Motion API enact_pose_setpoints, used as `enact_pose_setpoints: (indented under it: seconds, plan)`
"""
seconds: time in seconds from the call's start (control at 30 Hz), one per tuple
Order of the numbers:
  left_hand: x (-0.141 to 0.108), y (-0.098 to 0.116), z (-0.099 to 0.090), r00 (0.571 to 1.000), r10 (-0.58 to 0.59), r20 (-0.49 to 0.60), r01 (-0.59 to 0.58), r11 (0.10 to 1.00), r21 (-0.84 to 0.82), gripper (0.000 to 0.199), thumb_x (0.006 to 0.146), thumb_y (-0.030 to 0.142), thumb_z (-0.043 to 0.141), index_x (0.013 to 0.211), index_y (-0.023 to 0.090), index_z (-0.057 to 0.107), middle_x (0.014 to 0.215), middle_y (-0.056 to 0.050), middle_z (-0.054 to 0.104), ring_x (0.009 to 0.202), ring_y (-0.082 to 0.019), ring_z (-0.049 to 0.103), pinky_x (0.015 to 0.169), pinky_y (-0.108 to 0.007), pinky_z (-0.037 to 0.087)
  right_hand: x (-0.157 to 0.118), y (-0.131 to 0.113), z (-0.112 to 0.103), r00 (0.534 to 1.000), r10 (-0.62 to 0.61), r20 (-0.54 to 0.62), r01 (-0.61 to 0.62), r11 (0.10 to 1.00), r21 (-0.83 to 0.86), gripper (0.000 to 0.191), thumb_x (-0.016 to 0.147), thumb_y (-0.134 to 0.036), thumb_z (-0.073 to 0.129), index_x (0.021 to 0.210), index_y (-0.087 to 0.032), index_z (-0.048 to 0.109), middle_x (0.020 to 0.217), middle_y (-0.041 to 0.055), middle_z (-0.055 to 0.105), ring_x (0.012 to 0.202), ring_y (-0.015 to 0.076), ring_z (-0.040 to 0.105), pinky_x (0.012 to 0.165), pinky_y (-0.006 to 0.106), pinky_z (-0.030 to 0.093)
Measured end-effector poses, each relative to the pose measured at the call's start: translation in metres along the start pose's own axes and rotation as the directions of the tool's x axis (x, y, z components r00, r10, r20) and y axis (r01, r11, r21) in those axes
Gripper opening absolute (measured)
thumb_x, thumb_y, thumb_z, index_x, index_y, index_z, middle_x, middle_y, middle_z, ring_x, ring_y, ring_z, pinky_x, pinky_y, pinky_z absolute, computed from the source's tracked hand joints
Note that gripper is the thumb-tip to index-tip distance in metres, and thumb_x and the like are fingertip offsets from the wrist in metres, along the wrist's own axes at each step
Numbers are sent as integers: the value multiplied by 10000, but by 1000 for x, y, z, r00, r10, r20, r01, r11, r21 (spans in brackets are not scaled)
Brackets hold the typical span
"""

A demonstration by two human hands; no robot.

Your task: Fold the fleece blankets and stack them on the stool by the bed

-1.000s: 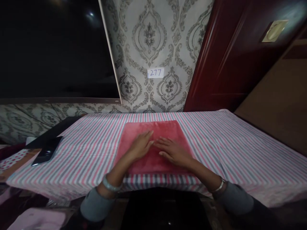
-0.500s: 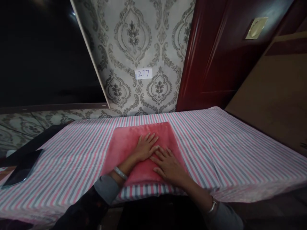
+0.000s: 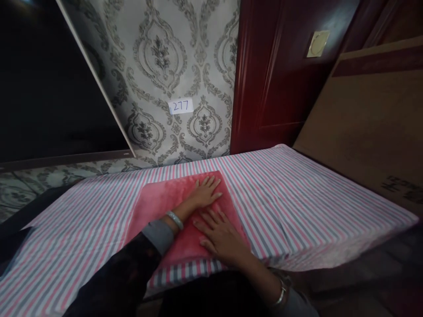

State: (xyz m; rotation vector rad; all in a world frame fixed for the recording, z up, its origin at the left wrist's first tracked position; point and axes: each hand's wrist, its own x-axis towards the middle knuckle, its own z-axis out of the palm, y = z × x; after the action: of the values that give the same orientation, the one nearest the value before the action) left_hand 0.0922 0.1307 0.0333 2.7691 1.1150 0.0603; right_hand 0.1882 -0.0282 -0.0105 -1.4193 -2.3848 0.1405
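A pink plush cushion cover [image 3: 155, 209], roughly square, lies flat on the striped cloth. My left hand [image 3: 204, 193] rests palm down near its far right corner, fingers spread. Closer to me, my right hand [image 3: 223, 235] lies flat on the right side of the pink fabric, its fingers apart. The two hands are separate, and neither grips anything. Part of the pink piece is hidden under my hands and left forearm.
The table bears a pink, grey and white striped cloth [image 3: 280, 198]. A dark screen [image 3: 59, 88] stands at the back left. At the right is a large cardboard box [image 3: 370, 123]. A paper marked 277 [image 3: 180, 106] is on the patterned wall.
My left hand has slid toward the far right corner of the pink piece. My right hand is now apart from it, nearer to me. The camera view has turned to the right.
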Motion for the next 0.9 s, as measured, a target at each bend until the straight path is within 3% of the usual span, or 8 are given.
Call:
enact_pose_setpoints:
  seconds: [0.2,0.57,0.73,0.9]
  plan:
    - [32,-6,9,998,-56,-27,56,998,-15,674,988,575,290,1571,242,228,1644,-115,208,1516,-330,164,1184,-651,97,-12,-2,6,1000,27,4,-27,999,43,580,1009,-546,422,1549,-370,305,1639,1,217,1510,273,152,1207,540,178]
    - [33,-6,11,997,-47,-55,43,997,-67,662,999,566,220,1580,250,192,1654,-77,207,1512,-295,184,1203,-595,102,-62,-24,24,998,65,-7,-65,998,14,664,936,-408,603,1541,-358,334,1631,-29,232,1518,317,91,1189,570,235]
    - [30,-4,5,998,-46,-39,43,996,-81,682,1000,553,236,1588,217,159,1660,-91,175,1523,-296,146,1218,-556,60,-80,-25,20,997,47,-59,-46,999,21,597,964,-367,561,1529,-332,369,1606,9,311,1502,303,186,1177,564,282]
    - [-3,-23,-13,999,27,-21,-28,997,-75,672,998,573,220,1585,253,166,1665,-72,149,1533,-260,104,1224,-522,47,-67,-18,-13,980,-12,-198,38,990,132,462,1034,-323,409,1485,-235,451,1477,95,511,1400,247,416,1150,507,361]
